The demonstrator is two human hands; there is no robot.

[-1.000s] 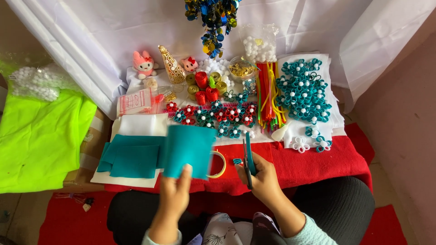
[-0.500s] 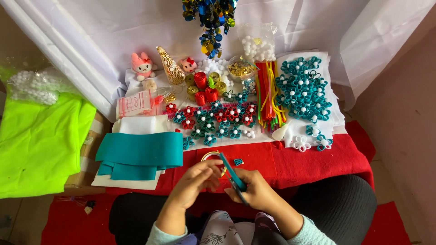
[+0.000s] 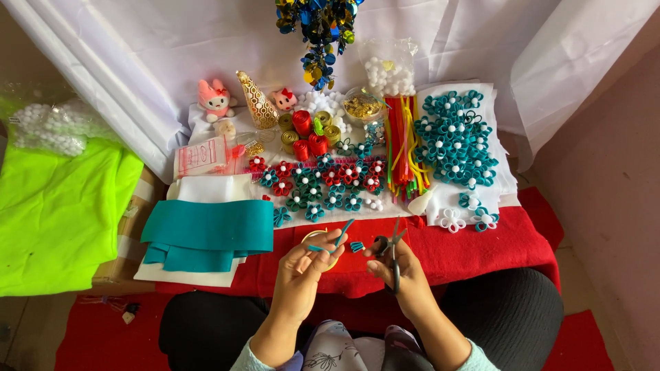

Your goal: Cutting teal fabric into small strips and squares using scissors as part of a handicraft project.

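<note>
Left hand (image 3: 302, 264) pinches a narrow teal felt strip (image 3: 338, 237) between fingertips, above a tape roll (image 3: 317, 239). Right hand (image 3: 399, 264) is closed around scissors (image 3: 393, 249), just beside. Both hover over the red cloth (image 3: 474, 247) near its front edge; folded teal felt (image 3: 213, 230) lies left, apart.

a strip of bare red cloth (image 3: 481, 251) at lower right of centre leaves room beside the right hand (image 3: 399, 271). at left, the folded teal felt (image 3: 210, 227) blocks the way. above, the felt flowers (image 3: 323, 182) and pipe cleaners (image 3: 402, 148) crowd mid-frame.
</note>
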